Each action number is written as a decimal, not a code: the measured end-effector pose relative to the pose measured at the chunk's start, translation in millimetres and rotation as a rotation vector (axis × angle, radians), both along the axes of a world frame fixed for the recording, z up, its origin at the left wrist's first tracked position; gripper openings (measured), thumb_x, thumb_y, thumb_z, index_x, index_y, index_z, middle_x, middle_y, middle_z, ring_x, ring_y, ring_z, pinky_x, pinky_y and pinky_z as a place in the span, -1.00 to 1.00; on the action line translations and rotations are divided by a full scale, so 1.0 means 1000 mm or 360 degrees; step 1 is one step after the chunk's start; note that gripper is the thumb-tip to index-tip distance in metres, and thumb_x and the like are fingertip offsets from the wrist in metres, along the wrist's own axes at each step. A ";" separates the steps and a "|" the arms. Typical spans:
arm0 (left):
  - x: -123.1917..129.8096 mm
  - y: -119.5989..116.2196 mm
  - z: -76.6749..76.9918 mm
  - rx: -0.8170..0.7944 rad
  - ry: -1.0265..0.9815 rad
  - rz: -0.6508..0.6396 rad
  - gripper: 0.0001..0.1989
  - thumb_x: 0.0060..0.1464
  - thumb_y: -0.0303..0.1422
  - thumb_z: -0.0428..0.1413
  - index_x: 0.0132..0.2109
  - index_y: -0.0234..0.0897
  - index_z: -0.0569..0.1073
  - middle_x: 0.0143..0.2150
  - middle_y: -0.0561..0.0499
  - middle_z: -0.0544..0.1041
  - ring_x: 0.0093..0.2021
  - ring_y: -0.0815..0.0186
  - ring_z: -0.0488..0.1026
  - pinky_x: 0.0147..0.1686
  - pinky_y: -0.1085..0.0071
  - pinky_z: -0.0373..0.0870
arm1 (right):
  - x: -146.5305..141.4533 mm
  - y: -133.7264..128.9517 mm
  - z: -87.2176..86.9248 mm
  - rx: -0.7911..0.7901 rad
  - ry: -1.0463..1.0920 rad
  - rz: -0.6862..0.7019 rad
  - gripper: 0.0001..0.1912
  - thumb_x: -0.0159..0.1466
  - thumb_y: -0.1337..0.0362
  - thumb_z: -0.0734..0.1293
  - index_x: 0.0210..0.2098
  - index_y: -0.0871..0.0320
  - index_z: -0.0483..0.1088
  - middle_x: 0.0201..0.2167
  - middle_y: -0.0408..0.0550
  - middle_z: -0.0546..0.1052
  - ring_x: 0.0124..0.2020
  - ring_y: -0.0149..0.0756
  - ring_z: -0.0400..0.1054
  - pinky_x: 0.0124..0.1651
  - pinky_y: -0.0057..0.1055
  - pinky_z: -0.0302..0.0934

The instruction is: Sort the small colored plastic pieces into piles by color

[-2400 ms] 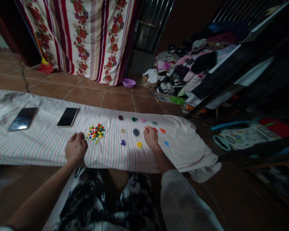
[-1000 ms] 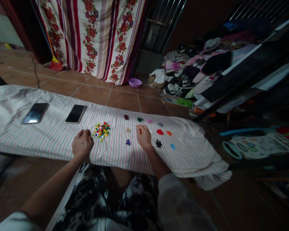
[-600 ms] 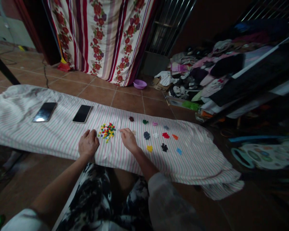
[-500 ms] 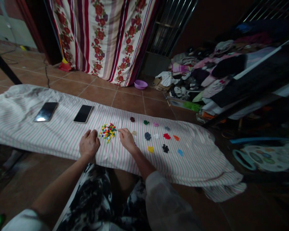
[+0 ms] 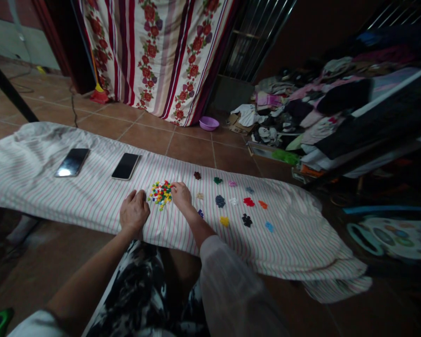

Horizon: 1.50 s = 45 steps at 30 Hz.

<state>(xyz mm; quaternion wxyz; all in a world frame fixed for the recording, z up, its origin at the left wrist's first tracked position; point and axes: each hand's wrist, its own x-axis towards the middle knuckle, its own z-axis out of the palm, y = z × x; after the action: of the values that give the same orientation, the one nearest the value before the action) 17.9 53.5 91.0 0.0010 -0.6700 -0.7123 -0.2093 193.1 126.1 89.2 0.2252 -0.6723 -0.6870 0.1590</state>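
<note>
One piece per light pinch should suit this heap of small multicoloured blocks (image 5: pixel 160 194), my right hand (image 5: pixel 181 196) pinched, contents unclear.

We can read no texts, labels, brands, numbers or signs anywhere (the light is rather dim for us).
</note>
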 end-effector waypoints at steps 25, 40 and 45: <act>0.002 -0.002 0.003 -0.0040 -0.0049 0.0026 -0.62 0.15 -0.40 -0.09 0.08 -0.28 0.41 0.01 -0.20 0.55 0.26 0.11 0.29 0.17 0.18 0.26 | 0.007 -0.002 -0.003 -0.0021 0.0214 -0.0098 -0.77 0.36 0.32 0.18 -0.12 0.06 0.45 -0.11 -0.12 0.56 -0.08 -0.32 0.41 -0.04 -0.45 0.20; 0.007 -0.010 0.024 -0.0151 -0.0135 0.0042 -0.69 0.13 -0.36 -0.08 -0.03 -0.21 0.44 0.02 -0.19 0.53 0.23 0.08 0.31 0.14 0.15 0.29 | 0.069 -0.030 0.012 0.0211 0.0470 -0.0227 -0.74 0.25 0.39 0.21 -0.15 0.07 0.47 -0.16 -0.13 0.56 -0.17 -0.38 0.45 -0.01 -0.43 0.28; 0.009 -0.011 0.030 -0.0197 -0.0161 0.0044 -0.71 0.12 -0.37 -0.05 -0.06 -0.23 0.46 0.01 -0.20 0.54 0.21 0.04 0.33 0.13 0.12 0.31 | 0.119 -0.041 0.009 0.0332 0.0597 -0.0385 -0.75 0.21 0.36 0.21 -0.20 0.12 0.49 -0.21 -0.10 0.58 -0.20 -0.35 0.47 -0.02 -0.39 0.30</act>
<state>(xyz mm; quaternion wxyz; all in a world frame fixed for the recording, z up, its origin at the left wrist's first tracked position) 26.8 42.4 120.9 -0.0734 -0.6474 -0.7322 -0.1984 311.9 85.1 98.3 0.4345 -0.6814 -0.5605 0.1811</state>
